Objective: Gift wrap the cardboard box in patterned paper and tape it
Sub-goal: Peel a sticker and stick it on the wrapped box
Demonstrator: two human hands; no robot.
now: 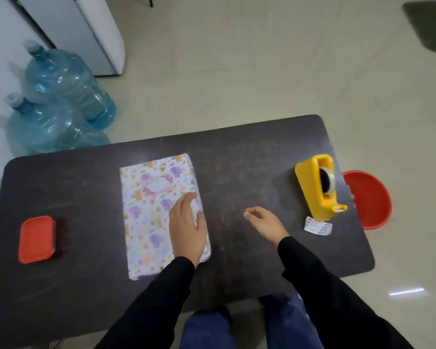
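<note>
A flat box covered in white paper with purple and orange cartoon animals (pixel 149 212) lies in the middle of the dark table (pixel 237 159). My left hand (pixel 186 227) rests flat on the box's right side, fingers together, palm down. My right hand (pixel 264 221) hovers over bare table to the right of the box, fingers loosely curled, holding nothing. A yellow tape dispenser (pixel 317 187) with a clear roll stands near the table's right edge, well apart from my right hand.
A red lidded container (pixel 37 239) sits at the table's left end. A small white printed slip (pixel 318 225) lies by the dispenser. A red stool (pixel 370 200) stands off the right edge. Two blue water jugs (pixel 66 81) and a white cabinet (pixel 93 28) are beyond on the floor.
</note>
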